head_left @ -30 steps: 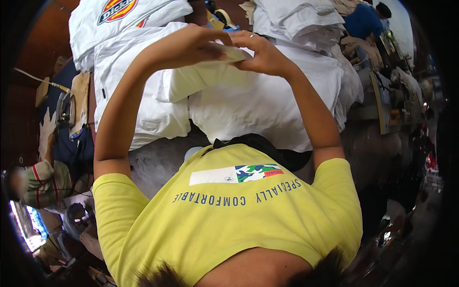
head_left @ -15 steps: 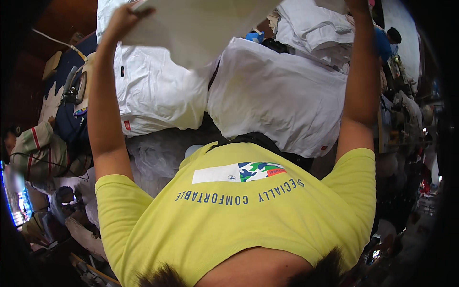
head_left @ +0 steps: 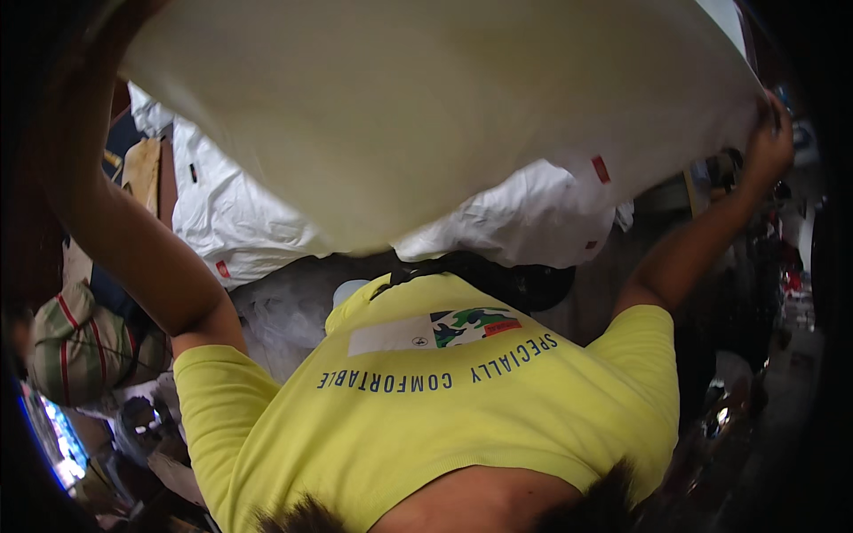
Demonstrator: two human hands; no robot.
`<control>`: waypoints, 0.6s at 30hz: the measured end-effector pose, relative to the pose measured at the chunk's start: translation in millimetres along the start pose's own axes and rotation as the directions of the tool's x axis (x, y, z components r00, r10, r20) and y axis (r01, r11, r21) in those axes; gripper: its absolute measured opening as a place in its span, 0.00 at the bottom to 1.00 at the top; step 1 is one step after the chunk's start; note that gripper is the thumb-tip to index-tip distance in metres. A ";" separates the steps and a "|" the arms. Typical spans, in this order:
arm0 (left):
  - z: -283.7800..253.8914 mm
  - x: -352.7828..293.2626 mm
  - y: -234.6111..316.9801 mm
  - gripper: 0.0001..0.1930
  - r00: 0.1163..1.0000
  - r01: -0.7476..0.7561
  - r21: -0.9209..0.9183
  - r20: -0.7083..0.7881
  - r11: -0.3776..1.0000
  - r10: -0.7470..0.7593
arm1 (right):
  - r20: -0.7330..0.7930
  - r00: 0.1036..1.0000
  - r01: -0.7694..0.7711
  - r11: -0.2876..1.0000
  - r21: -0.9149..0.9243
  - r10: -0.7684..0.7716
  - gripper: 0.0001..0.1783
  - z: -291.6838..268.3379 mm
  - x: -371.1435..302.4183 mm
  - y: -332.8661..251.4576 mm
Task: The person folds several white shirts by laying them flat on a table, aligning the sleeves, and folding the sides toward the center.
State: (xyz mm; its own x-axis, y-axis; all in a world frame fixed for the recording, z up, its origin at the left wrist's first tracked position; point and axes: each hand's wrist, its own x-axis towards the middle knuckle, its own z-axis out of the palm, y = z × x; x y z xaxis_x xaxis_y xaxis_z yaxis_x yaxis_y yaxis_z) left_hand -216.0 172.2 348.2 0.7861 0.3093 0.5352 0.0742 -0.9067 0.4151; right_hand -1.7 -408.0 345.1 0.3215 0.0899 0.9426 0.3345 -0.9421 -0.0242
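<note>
A large white garment (head_left: 426, 115) with a small red label spreads wide in front of me, raised above the piles. Its lower edge sags in the middle, and motion blurs it. At its right edge my right hand (head_left: 771, 147) pinches the cloth. My left hand (head_left: 133, 16) is up at the far upper left by the other edge, gripping the cloth there; its fingers are dark and partly cut off. Beneath it lie a white garment (head_left: 235, 213) at the left and another white garment (head_left: 533, 218) at the right, each with a red label.
At the left sits a person in a striped shirt (head_left: 75, 342), beside a wooden board (head_left: 142, 173). Sheer whitish material (head_left: 280, 302) lies below the left pile. A dark strap or bag (head_left: 506, 275) is against my waist. Cluttered shelves (head_left: 795, 266) line the right side.
Both arms have spread outward, and the garment has opened from a bunched sheet into a wide span. It now covers much of the piles behind it.
</note>
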 end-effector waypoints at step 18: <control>390.6 -90.6 -12.8 0.36 0.934 0.221 -0.243 0.330 0.944 -0.134 | 0.772 0.494 -0.514 0.850 -0.113 0.401 0.38 205.7 -272.6 68.1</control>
State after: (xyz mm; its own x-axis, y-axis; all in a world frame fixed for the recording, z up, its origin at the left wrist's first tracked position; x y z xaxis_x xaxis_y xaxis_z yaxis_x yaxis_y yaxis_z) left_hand -48.5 43.8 7.0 0.9271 0.3159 0.2015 0.0948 -0.7180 0.6895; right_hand 115.7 -430.2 18.0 0.9764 -0.0845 0.1987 0.0187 -0.8838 -0.4675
